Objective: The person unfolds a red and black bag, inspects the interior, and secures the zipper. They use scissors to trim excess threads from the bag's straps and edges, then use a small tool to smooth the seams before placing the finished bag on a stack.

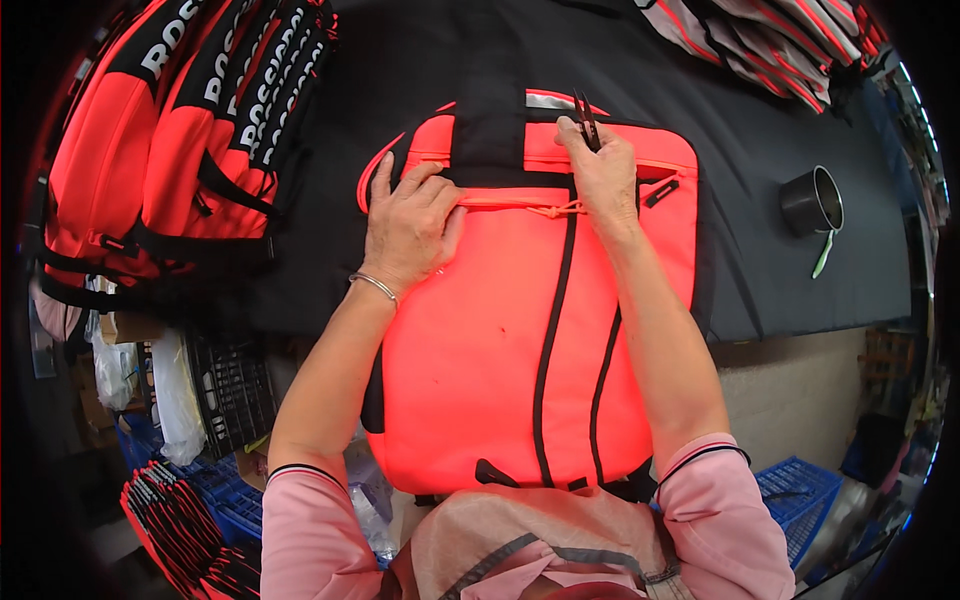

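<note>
A bright coral-red backpack (470,330) with black trim lies in front of me, its lower end against my front. My left hand (410,225) rests palm down on its upper left part, fingers spread along the edge of a zipped seam; a bracelet circles that wrist. In my right hand (603,175) is a dark pair of thread snips (587,122), points upward, over the backpack's upper right. An orange cord (555,210) lies beside that hand. A wide black strap (488,110) runs over the top of the bag.
Several red-and-black backpacks (190,150) stand in a row at left on the black-covered table (770,270). Grey-and-red pieces (760,40) are piled far right. A metal cup (811,201) with a light green-handled tool (824,254) beside it sits at right. Blue crates (800,500) stand below.
</note>
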Available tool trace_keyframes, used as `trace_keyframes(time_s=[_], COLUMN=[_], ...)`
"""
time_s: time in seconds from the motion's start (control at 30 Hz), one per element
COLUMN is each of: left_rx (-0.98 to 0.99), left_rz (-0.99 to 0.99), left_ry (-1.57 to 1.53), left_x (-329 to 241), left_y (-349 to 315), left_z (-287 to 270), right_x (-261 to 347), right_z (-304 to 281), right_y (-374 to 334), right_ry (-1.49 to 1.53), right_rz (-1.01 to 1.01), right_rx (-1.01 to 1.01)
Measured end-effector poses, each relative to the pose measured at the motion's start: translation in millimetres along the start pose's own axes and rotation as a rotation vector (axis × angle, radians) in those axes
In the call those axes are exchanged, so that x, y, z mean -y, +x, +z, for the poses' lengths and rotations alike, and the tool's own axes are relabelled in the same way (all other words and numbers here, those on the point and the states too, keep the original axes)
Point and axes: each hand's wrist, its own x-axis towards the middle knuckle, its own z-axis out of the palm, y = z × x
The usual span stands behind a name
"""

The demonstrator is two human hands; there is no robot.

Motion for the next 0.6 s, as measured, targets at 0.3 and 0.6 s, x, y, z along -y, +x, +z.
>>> trace_keyframes(time_s=[0.3,0.6], left_rx=[0.014,-0.199], left_rz=[-0.072,-0.154], left_ry=[0.007,-0.081], left_x=[-1.6,0.0], left_y=[3.5,3.4], left_z=[-2.5,10.9], right_x=[29.8,18.3], right_z=[38.5,62.4], right_y=[49.7,99.9], right_ry=[-0.209,0.203], right_rz=[-0.098,0.341], right_rx=[0.005,0.107])
